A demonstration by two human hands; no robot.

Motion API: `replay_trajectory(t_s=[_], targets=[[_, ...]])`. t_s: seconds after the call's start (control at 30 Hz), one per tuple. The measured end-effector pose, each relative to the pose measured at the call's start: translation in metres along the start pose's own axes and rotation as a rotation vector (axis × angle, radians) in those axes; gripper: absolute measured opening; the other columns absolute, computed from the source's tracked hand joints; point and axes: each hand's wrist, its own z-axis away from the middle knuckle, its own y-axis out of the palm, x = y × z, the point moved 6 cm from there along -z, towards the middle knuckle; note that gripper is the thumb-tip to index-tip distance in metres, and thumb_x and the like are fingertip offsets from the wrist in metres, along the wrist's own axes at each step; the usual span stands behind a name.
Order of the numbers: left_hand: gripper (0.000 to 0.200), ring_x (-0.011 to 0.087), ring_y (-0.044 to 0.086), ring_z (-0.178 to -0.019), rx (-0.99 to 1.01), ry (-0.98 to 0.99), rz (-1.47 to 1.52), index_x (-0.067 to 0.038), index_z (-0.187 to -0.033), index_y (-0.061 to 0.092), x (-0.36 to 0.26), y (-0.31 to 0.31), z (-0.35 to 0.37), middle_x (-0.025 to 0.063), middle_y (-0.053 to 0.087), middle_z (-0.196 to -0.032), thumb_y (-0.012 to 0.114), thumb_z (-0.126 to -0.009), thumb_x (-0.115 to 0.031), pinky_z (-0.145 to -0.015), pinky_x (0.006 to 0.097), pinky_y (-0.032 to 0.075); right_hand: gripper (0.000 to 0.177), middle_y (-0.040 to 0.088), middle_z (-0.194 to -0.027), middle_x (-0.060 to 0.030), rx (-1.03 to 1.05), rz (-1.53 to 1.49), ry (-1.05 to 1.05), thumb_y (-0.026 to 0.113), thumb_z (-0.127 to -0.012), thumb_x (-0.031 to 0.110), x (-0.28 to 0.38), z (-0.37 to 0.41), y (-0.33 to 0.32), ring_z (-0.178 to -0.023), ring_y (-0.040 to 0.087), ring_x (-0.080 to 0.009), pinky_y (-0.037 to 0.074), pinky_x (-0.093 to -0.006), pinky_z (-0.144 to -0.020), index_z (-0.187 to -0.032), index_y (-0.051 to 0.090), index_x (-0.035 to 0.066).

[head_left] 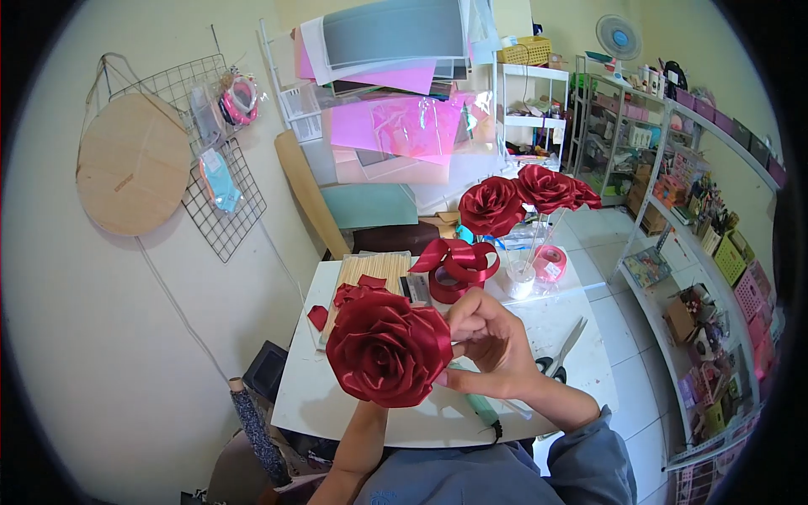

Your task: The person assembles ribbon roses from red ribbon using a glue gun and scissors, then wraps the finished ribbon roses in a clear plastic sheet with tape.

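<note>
A large dark red satin ribbon rose (pixel 389 349) is held up above the white table, its face toward me. My left hand is behind the bloom; only the wrist and forearm (pixel 360 442) show below it, and the fingers are hidden. At the rose's right edge, my right hand (pixel 492 345) has its thumb and curled fingers closed on an outer petal. Loose red ribbon petals (pixel 358 290) lie just behind the rose. Beneath my right hand is a green tool (pixel 480 408) with a black end, partly covered.
On the white table (pixel 307 396) are scissors (pixel 566 349), a red ribbon roll (pixel 454 269), thin wooden sticks (pixel 374 268) and a pink tape roll (pixel 550 263). Finished red roses (pixel 492 206) stand on stems in a white holder (pixel 520 282). Metal shelves (pixel 665 278) line the right side.
</note>
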Motion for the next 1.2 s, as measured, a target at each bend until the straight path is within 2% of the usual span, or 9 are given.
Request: replay_trajectory(t_s=[0.1, 0.17, 0.37, 0.5, 0.67, 0.9, 0.97, 1.1, 1.2], targets=[[0.034, 0.0149, 0.045, -0.088, 0.006, -0.013, 0.038, -0.002, -0.109, 0.038, 0.001, 0.0, 0.001, 0.0074, 0.048, -0.099, 0.046, -0.079, -0.015, -0.078, 0.0266, 0.038, 0.051, 0.048, -0.096, -0.006, -0.066, -0.016, -0.005, 0.055, -0.06, -0.014, 0.001, 0.0, -0.004, -0.082, 0.051, -0.0111, 0.045, -0.0235, -0.067, -0.1, 0.033, 0.006], [0.034, 0.015, 0.045, -0.088, 0.004, -0.02, 0.06, -0.002, -0.11, 0.038, 0.002, 0.001, 0.004, 0.0075, 0.048, -0.1, 0.046, -0.079, -0.015, -0.078, 0.0267, 0.039, 0.065, 0.049, -0.102, -0.0102, -0.055, 0.024, -0.013, 0.059, -0.056, -0.013, 0.005, -0.002, -0.006, -0.094, 0.05, -0.0168, 0.045, -0.0289, -0.075, -0.109, 0.026, 0.006], [0.035, 0.0153, 0.045, -0.089, 0.007, -0.022, 0.094, -0.003, -0.11, 0.037, 0.002, 0.002, 0.007, 0.0077, 0.048, -0.101, 0.047, -0.079, -0.016, -0.078, 0.0269, 0.039, 0.084, 0.046, -0.107, -0.0115, 0.027, 0.133, 0.015, 0.059, -0.054, -0.015, 0.012, -0.006, -0.007, -0.097, 0.048, -0.0185, 0.045, -0.0299, -0.075, -0.124, 0.016, 0.004], [0.036, 0.0155, 0.045, -0.09, 0.017, -0.018, 0.098, -0.003, -0.11, 0.037, 0.002, 0.004, 0.006, 0.0078, 0.047, -0.102, 0.048, -0.079, -0.016, -0.078, 0.027, 0.039, 0.083, 0.046, -0.107, -0.0111, 0.017, 0.184, 0.045, 0.059, -0.054, -0.015, 0.013, -0.007, -0.01, -0.096, 0.049, -0.0168, 0.045, -0.0284, -0.075, -0.124, 0.019, 0.003], [0.037, 0.0158, 0.045, -0.091, 0.023, -0.018, 0.095, -0.003, -0.111, 0.037, 0.003, 0.006, 0.005, 0.008, 0.047, -0.103, 0.048, -0.078, -0.016, -0.079, 0.0271, 0.039, 0.084, 0.049, -0.102, -0.0095, 0.002, 0.223, -0.048, 0.064, -0.054, -0.012, 0.011, -0.007, -0.014, -0.089, 0.051, -0.0143, 0.043, -0.0254, -0.074, -0.124, 0.019, 0.002], [0.038, 0.0161, 0.046, -0.092, 0.024, -0.023, 0.117, -0.003, -0.111, 0.037, 0.004, 0.006, 0.007, 0.0082, 0.046, -0.104, 0.049, -0.078, -0.016, -0.079, 0.0274, 0.04, 0.088, 0.05, -0.103, -0.0115, -0.034, 0.215, -0.074, 0.068, -0.055, -0.006, 0.011, -0.006, -0.013, -0.092, 0.051, -0.0157, 0.041, -0.0265, -0.077, -0.125, 0.017, 0.003], [0.038, 0.0162, 0.046, -0.092, 0.025, -0.026, 0.13, -0.004, -0.112, 0.037, 0.004, 0.006, 0.008, 0.0083, 0.046, -0.104, 0.05, -0.078, -0.016, -0.079, 0.0274, 0.04, 0.086, 0.051, -0.1, -0.0096, -0.021, 0.288, -0.133, 0.065, -0.057, -0.008, 0.014, -0.006, -0.01, -0.086, 0.051, -0.0128, 0.044, -0.0231, -0.07, -0.126, 0.017, 0.006], [0.039, 0.0164, 0.046, -0.093, 0.031, -0.029, 0.157, -0.004, -0.112, 0.037, 0.004, 0.006, 0.008, 0.0084, 0.046, -0.105, 0.05, -0.077, -0.016, -0.079, 0.0276, 0.04, 0.086, 0.05, -0.104, -0.0109, -0.011, 0.338, -0.132, 0.066, -0.057, -0.005, 0.015, -0.004, -0.01, -0.088, 0.051, -0.0145, 0.044, -0.0254, -0.073, -0.126, 0.016, 0.005], [0.04, 0.0165, 0.046, -0.094, 0.038, -0.032, 0.17, -0.004, -0.112, 0.036, 0.005, 0.005, 0.007, 0.0085, 0.046, -0.106, 0.05, -0.077, -0.016, -0.08, 0.0277, 0.04, 0.096, 0.05, -0.104, -0.015, -0.004, 0.384, -0.131, 0.073, -0.052, 0.001, 0.013, -0.001, -0.011, -0.094, 0.05, -0.0184, 0.041, -0.0281, -0.078, -0.127, 0.012, 0.004]])
